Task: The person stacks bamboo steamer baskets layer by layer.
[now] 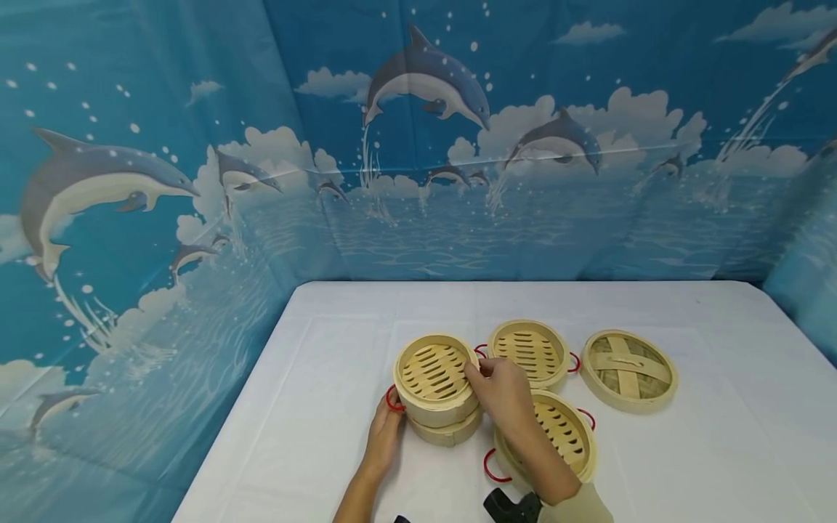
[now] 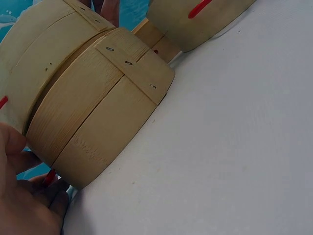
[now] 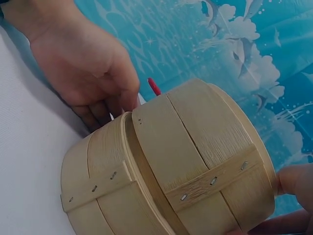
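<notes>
Two round bamboo steamer baskets stand one on the other at the table's middle. My right hand [image 1: 506, 396] pinches the right rim of the upper steamer basket [image 1: 434, 372], thumb inside the rim. Low on the left side, my left hand [image 1: 382, 439] holds the lower steamer basket [image 1: 447, 434], its fingertips at the wall near a red handle [image 1: 394, 398]. In the right wrist view the upper basket [image 3: 195, 142] sits slightly askew, a narrow gap showing over the lower basket [image 3: 105, 171]. The left hand [image 3: 88, 63] is at their far side there.
Behind the right hand stands another slatted steamer basket [image 1: 559, 341] with red handles. A further basket [image 1: 585, 450] lies partly under the right forearm. A woven steamer lid [image 1: 629, 370] rests at the right. A white cloth [image 1: 294, 436] covers the table; a dolphin-print curtain [image 1: 418, 240] hangs behind.
</notes>
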The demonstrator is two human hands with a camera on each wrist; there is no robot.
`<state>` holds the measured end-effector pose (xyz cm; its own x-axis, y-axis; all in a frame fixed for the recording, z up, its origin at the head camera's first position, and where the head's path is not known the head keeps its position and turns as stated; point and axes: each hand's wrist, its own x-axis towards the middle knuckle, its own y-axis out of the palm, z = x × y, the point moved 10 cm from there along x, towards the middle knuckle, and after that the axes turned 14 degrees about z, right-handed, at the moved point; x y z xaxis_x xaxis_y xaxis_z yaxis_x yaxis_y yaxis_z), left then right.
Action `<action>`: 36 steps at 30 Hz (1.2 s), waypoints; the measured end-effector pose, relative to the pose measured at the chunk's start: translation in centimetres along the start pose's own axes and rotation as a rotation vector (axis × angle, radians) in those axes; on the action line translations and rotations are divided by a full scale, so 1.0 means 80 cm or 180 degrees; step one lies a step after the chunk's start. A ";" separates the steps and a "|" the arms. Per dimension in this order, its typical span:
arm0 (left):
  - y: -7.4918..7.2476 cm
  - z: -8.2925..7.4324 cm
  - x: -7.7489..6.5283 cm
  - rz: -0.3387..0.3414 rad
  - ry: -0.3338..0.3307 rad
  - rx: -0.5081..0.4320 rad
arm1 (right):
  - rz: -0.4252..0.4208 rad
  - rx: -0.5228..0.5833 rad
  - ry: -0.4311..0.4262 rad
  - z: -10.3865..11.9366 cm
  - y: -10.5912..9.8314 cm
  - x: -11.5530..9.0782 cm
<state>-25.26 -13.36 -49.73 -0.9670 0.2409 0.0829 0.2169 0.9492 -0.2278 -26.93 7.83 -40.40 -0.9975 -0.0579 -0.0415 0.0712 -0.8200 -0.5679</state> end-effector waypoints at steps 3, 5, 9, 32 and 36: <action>0.000 0.000 0.000 -0.0005 -0.0023 -0.0015 | -0.0022 0.0007 0.0000 0.000 -0.001 -0.001; 0.000 -0.001 0.001 -0.0002 -0.0031 -0.0026 | -0.0028 0.0009 -0.0007 0.000 -0.001 0.000; 0.001 -0.003 0.002 0.0016 -0.0024 -0.0047 | -0.0044 -0.0006 -0.0036 0.001 -0.002 -0.001; 0.003 -0.047 -0.010 0.0094 -0.0113 -0.0039 | -0.0029 -0.0056 -0.0063 0.004 0.003 -0.001; 0.003 -0.042 -0.008 0.0093 -0.0061 -0.0069 | -0.0016 -0.0072 -0.0041 0.003 0.003 0.001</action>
<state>-24.13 -12.61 -46.58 -0.9625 0.2650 0.0579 0.2479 0.9460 -0.2088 -27.01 7.50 -40.35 -0.9977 -0.0614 -0.0281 0.0662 -0.8072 -0.5865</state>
